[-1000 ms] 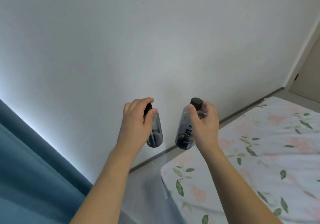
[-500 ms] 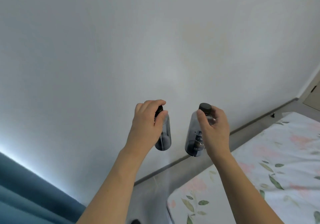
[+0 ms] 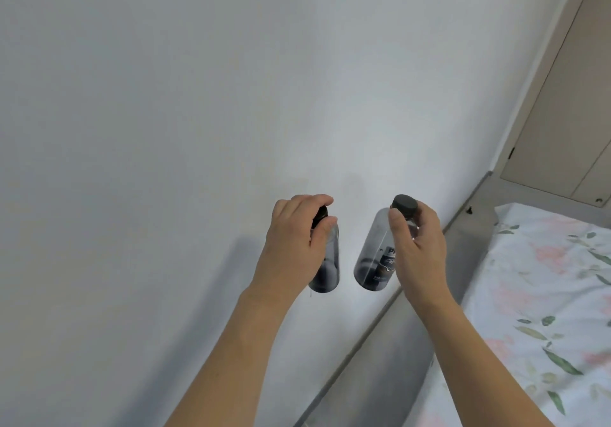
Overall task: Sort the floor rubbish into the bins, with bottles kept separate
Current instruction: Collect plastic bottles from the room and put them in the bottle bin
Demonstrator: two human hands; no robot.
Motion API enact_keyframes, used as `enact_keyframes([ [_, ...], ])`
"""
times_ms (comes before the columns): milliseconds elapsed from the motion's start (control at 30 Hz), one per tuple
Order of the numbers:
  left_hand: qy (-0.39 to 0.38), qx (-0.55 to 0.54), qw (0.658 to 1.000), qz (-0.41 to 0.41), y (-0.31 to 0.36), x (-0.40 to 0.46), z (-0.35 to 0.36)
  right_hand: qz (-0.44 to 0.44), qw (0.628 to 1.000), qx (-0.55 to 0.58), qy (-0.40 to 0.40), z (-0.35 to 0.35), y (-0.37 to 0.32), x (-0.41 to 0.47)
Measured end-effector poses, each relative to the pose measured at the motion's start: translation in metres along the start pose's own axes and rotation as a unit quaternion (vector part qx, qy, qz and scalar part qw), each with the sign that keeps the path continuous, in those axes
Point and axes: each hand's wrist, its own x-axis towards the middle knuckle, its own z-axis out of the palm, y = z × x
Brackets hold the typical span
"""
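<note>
A: What are the fingers doing?

B: Both sets are curled round a bottle neck. The left hand [image 3: 294, 244] grips the left bottle [image 3: 327, 261] just under its dark cap, thumb and forefinger pinched at the shoulder, the other fingers folded over the top. The right hand [image 3: 418, 248] holds the right bottle [image 3: 375, 258] the same way, thumb on the near side below the black cap [image 3: 404, 206], fingers wrapped behind.

A: And where are the bottles?

B: In the air in front of the white wall [image 3: 198, 95], hanging cap-up from the hands, close together but not touching, above the grey floor strip [image 3: 380, 360] beside the floral bed [image 3: 545, 294].

A: Anything different from half a second ago?

B: The grips match. The view has swung: the blue curtain at the lower left is gone, and a beige door [image 3: 568, 112] fills the upper right corner.

A: How do the bottles look?

B: Clear smoky plastic, seemingly empty, dark at the base. The right one carries a label [image 3: 386, 261] with partly hidden letters; the left one is half covered by the hand
</note>
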Motion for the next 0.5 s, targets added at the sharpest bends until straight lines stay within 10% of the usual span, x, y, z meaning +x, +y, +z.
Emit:
enact_keyframes([
  [500,-0.099,-0.098,0.985,0.099,-0.026,0.147,0.103,-0.004,0.986,-0.033,0.165,-0.004,0.044,0.116],
])
